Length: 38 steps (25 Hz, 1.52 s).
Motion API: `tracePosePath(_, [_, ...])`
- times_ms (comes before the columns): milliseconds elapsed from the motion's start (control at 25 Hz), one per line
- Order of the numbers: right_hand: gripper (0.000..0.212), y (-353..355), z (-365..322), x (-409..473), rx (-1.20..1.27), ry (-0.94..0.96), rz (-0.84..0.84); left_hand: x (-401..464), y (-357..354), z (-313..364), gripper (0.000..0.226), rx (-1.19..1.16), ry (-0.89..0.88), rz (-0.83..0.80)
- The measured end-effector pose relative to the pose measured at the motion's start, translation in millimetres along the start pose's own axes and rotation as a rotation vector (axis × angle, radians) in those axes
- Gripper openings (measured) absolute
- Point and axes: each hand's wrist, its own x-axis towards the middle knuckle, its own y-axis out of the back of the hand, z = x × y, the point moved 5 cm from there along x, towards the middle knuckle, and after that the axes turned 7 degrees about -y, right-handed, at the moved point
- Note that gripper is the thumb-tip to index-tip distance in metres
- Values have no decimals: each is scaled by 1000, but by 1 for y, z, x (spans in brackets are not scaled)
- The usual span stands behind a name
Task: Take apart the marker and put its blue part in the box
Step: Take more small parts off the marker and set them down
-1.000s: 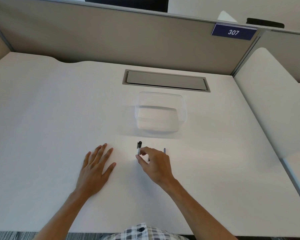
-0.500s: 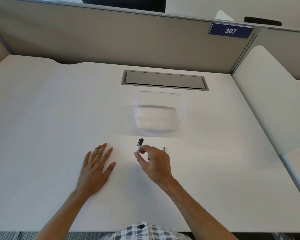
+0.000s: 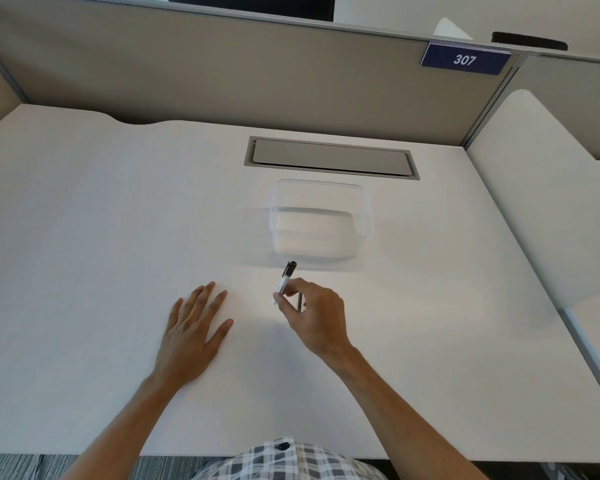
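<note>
Marker: pinched in right hand, at 6 o'clock of box, cap on.
Left hand: flat on desk, empty.
Done: pickup.
Left: separation, boxing blue part.

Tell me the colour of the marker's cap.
Black, on the marker held by the right hand; head view.

Right hand pinches the marker, black cap tilted toward the clear box. Left hand lies flat, fingers spread, on the white counter.
</note>
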Motion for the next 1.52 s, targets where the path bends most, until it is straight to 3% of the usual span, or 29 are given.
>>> tracePosePath(160, [9,5,-3,2,63,-8,64,0,-2,-1,62,1,6,-7])
tracePosePath(560, [14,-14,16,-7,-25,-99,-133,0,-1,0,63,4,3,-14])
tracePosePath(920, [15,17,-10,16,151,-31,79,0,-1,0,63,3,10,-19])
tracePosePath(1040, [10,3,-5,8,146,-52,36,0,-2,0,64,2,11,-22])
tracePosePath(1200, [13,-23,8,-7,-45,-40,-90,0,-2,-1,63,-6,10,-16])
tracePosePath(1520, [9,-6,-2,5,-12,-27,-18,0,-2,-1,63,-5,13,-16])
